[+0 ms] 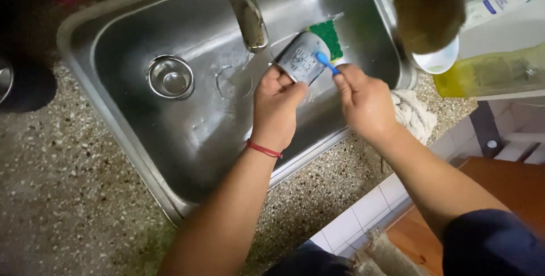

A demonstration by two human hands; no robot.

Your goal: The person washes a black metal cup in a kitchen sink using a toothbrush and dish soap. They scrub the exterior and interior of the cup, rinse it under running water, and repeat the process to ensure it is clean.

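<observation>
both hands work mid-sink (113, 37): left hand (276, 105) grips pouch (301, 57), right hand (363, 100) brush (326, 62).

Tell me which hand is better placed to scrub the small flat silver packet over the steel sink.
Probably the right hand: it grips the blue brush, whose head already lies against the small flat silver packet. The left hand is busy pinching the packet's lower edge over the steel sink.

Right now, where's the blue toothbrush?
In the right hand, the blue toothbrush touches the grey pouch held by the left hand, over the sink.
</observation>
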